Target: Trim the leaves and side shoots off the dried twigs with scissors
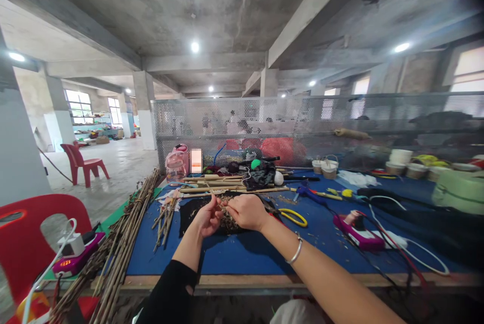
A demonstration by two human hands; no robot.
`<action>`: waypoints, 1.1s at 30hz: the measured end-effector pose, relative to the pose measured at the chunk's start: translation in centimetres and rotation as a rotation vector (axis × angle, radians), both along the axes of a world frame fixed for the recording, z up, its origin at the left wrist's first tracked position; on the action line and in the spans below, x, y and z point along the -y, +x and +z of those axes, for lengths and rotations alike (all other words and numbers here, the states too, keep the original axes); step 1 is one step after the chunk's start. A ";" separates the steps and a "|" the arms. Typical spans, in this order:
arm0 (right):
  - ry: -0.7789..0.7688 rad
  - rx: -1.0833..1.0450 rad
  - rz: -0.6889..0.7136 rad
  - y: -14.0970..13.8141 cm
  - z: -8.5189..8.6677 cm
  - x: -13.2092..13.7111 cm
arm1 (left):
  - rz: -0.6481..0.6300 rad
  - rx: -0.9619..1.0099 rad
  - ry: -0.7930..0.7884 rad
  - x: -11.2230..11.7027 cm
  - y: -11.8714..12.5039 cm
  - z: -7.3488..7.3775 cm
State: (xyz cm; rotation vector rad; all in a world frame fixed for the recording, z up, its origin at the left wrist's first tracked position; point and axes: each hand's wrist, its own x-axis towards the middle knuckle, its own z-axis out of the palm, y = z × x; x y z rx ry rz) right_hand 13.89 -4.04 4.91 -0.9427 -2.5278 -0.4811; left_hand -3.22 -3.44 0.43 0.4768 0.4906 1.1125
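Over a black cloth point(187, 220) strewn with brown plant scraps point(229, 220), my left hand point(207, 218) and my right hand point(247, 211) meet, fingertips nearly touching. Both are closed in a pinch. What lies between the fingers is too small to make out. Just right of my right hand, a cutting tool's yellow handle point(297, 217) rests on the blue tabletop point(234, 258). Short cut sticks point(164, 225) lie left of the cloth. Longer pale sticks point(212, 183) stretch across the table behind my hands.
A long bundle of dry stems point(124, 243) leans along the left edge. Purple power strips point(357, 233) point(77, 258) sit at both sides, trailing cables. A glue gun with a blue body point(308, 194), white tubs point(328, 169) and a perforated metal screen point(227, 122) stand farther back. Red chair point(41, 218) at left.
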 end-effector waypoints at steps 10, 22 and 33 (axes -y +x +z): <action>0.106 0.158 0.240 0.5 -0.5 -1.1 | -0.246 -0.383 -0.001 0.3 1.2 -1.0; 0.042 -0.183 -0.063 2.1 0.1 -1.2 | 0.181 -0.104 0.060 -0.4 0.5 -0.4; -0.382 -0.091 -0.740 11.1 -5.0 -2.7 | 0.441 -0.236 0.185 -0.7 1.0 -1.0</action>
